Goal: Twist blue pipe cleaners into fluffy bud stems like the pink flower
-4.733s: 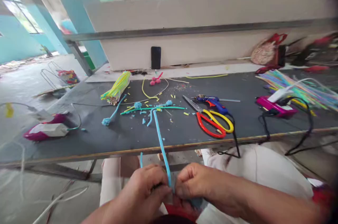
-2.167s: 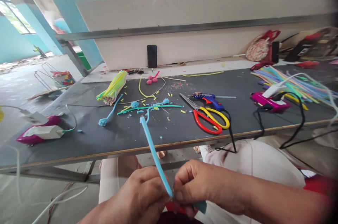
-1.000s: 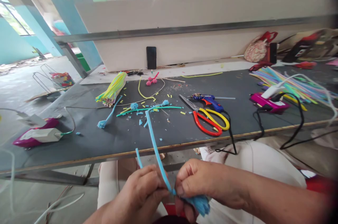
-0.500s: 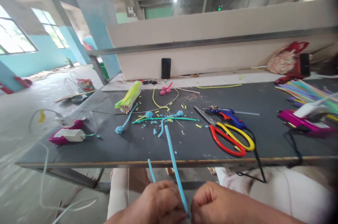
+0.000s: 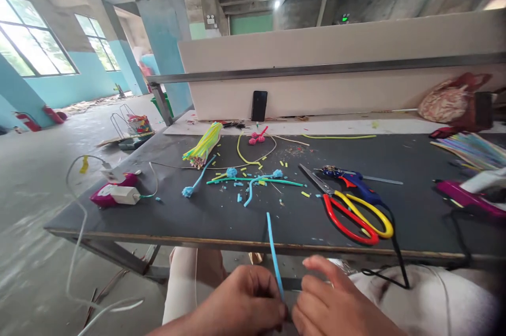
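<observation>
A thin blue fuzzy stem (image 5: 274, 254) rises upright from between my hands at the table's front edge. My left hand (image 5: 253, 296) pinches its lower end. Close beside it on the right, my right hand (image 5: 328, 294) has its index finger raised and its other fingers curled; whatever its fingertips hold is hidden. On the table, blue stems with fluffy ends, such as one at the left (image 5: 188, 191), lie near a long green stem (image 5: 294, 183). Scissors with red and yellow handles (image 5: 350, 217) lie to the right, beside a blue glue gun (image 5: 353, 180).
A bundle of yellow-green stems (image 5: 203, 146), pink balls (image 5: 258, 138) and a leaning phone (image 5: 259, 106) are farther back. A power strip (image 5: 114, 192) sits at the left. At the right are more stems (image 5: 472, 151) and a purple glue gun (image 5: 466, 196).
The view has shifted a little to the left. The blue stem stands lower and shorter in view, and the second blue piece by my left hand no longer shows. My right index finger has lifted.
</observation>
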`<state>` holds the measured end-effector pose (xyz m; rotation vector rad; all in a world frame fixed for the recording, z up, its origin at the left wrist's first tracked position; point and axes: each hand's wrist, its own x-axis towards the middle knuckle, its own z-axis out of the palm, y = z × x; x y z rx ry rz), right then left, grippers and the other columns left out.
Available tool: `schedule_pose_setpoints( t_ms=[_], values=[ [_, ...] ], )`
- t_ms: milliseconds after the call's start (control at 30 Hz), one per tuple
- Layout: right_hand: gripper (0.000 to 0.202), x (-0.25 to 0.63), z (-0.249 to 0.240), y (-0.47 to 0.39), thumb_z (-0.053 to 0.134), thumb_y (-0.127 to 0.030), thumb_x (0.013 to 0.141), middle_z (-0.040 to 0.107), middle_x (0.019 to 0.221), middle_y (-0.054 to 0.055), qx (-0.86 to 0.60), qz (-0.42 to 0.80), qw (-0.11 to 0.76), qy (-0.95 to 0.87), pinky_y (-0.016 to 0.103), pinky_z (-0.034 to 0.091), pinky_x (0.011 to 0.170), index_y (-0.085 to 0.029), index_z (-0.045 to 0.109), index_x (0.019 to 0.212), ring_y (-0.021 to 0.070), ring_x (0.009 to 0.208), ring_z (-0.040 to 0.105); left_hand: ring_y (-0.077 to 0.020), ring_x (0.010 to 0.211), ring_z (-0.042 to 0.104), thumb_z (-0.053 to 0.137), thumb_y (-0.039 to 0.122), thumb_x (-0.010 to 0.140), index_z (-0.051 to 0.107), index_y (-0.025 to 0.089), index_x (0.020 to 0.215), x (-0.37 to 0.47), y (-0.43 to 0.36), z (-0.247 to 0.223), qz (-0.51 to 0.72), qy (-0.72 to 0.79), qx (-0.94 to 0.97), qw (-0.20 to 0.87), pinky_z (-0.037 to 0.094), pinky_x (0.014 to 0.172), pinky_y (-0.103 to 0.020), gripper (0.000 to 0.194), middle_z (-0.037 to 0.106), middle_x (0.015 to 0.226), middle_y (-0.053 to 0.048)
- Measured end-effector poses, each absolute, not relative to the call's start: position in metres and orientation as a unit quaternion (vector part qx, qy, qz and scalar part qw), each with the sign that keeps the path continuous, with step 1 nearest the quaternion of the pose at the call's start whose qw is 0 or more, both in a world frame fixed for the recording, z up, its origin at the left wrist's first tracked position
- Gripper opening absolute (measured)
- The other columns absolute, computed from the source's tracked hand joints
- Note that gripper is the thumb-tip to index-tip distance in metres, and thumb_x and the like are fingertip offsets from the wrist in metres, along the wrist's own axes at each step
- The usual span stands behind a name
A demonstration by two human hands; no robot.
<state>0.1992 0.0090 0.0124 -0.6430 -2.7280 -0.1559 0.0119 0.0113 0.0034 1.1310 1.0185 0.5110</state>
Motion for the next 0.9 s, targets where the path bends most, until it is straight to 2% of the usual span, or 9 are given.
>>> schedule_pose_setpoints(
  t_ms=[100, 200, 267, 400, 500, 567, 667, 767, 900],
  values=[
    [0.028, 0.2, 0.029, 0.016, 0.042, -0.017, 0.085, 0.061, 0.06, -0.001, -0.328, 0.284, 0.132, -0.891, 0.032, 0.042, 0.073, -0.02, 0.06, 0.064, 0.0132, 0.057, 0.052, -0.0073, 0.054, 0.043, 0.051, 0.005, 0.063, 0.047, 0.017, 0.055, 0.007, 0.008, 0.007, 0.342, 0.405, 0.691, 0.49, 0.035, 0.052, -0.017, 0.014, 0.048, 0.054, 0.004],
    [0.029, 0.199, 0.035, 0.022, 0.048, -0.033, 0.087, 0.06, 0.059, -0.001, -0.396, 0.624, 0.068, -0.67, 0.023, 0.04, 0.058, -0.016, 0.067, 0.073, 0.0106, 0.053, 0.051, -0.0105, 0.068, 0.057, 0.051, 0.005, 0.076, 0.056, 0.017, 0.069, 0.0, 0.004, 0.017, 0.385, 0.299, 0.8, 0.348, 0.045, 0.066, -0.018, 0.014, 0.064, 0.071, -0.002],
    [0.027, 0.198, 0.033, 0.023, 0.055, -0.036, 0.082, 0.058, 0.056, -0.002, -0.391, 0.738, 0.065, -0.546, 0.021, 0.038, 0.054, -0.014, 0.069, 0.074, 0.0084, 0.049, 0.046, -0.0128, 0.078, 0.062, 0.052, 0.005, 0.08, 0.058, 0.017, 0.082, -0.005, 0.003, 0.024, 0.362, 0.268, 0.844, 0.292, 0.048, 0.074, -0.019, 0.014, 0.068, 0.082, -0.006],
    [0.019, 0.196, 0.026, 0.021, 0.061, -0.029, 0.073, 0.055, 0.048, -0.003, -0.392, 0.788, 0.077, -0.47, 0.019, 0.033, 0.047, -0.013, 0.069, 0.068, 0.0064, 0.042, 0.04, -0.0148, 0.087, 0.063, 0.051, 0.001, 0.08, 0.058, 0.018, 0.098, -0.01, 0.005, 0.027, 0.323, 0.221, 0.89, 0.235, 0.048, 0.082, -0.021, 0.025, 0.069, 0.089, -0.007],
    [0.015, 0.193, 0.024, 0.02, 0.057, -0.023, 0.071, 0.053, 0.046, -0.004, -0.412, 0.759, 0.078, -0.498, 0.02, 0.033, 0.047, -0.013, 0.068, 0.066, 0.0075, 0.043, 0.043, -0.0157, 0.087, 0.063, 0.05, -0.001, 0.078, 0.059, 0.015, 0.097, -0.007, 0.007, 0.021, 0.299, 0.222, 0.895, 0.245, 0.048, 0.081, -0.022, 0.026, 0.068, 0.089, -0.009],
    [0.016, 0.192, 0.023, 0.019, 0.053, -0.018, 0.07, 0.048, 0.045, -0.005, -0.449, 0.681, 0.073, -0.574, 0.021, 0.034, 0.048, -0.014, 0.066, 0.061, 0.0084, 0.045, 0.043, -0.0149, 0.083, 0.063, 0.05, 0.0, 0.079, 0.061, 0.015, 0.09, -0.003, 0.007, 0.015, 0.285, 0.257, 0.882, 0.273, 0.047, 0.077, -0.02, 0.022, 0.068, 0.087, -0.008],
    [0.019, 0.19, 0.024, 0.014, 0.05, -0.01, 0.067, 0.046, 0.046, -0.006, -0.44, 0.453, 0.074, -0.772, 0.026, 0.038, 0.062, -0.015, 0.056, 0.05, 0.0077, 0.047, 0.04, -0.0116, 0.07, 0.058, 0.049, 0.003, 0.077, 0.058, 0.015, 0.071, 0.006, 0.007, 0.005, 0.283, 0.32, 0.838, 0.339, 0.044, 0.066, -0.018, 0.017, 0.063, 0.074, -0.003],
    [0.016, 0.191, 0.024, 0.007, 0.051, -0.008, 0.068, 0.058, 0.056, -0.002, -0.343, 0.185, 0.102, -0.915, 0.037, 0.033, 0.086, -0.016, 0.056, 0.056, 0.0106, 0.056, 0.046, -0.0095, 0.058, 0.047, 0.048, 0.003, 0.068, 0.045, 0.016, 0.054, 0.013, 0.007, -0.002, 0.263, 0.428, 0.76, 0.411, 0.036, 0.055, -0.019, 0.019, 0.051, 0.058, 0.002],
    [0.022, 0.193, 0.024, -0.001, 0.042, -0.013, 0.08, 0.06, 0.061, 0.003, -0.223, -0.072, 0.12, -0.965, 0.048, 0.022, 0.095, -0.017, 0.061, 0.069, 0.0178, 0.06, 0.048, -0.0087, 0.049, 0.042, 0.048, 0.011, 0.063, 0.044, 0.017, 0.055, 0.017, 0.006, 0.002, 0.222, 0.493, 0.551, 0.635, 0.033, 0.049, -0.02, 0.011, 0.045, 0.05, 0.004]
  ],
)
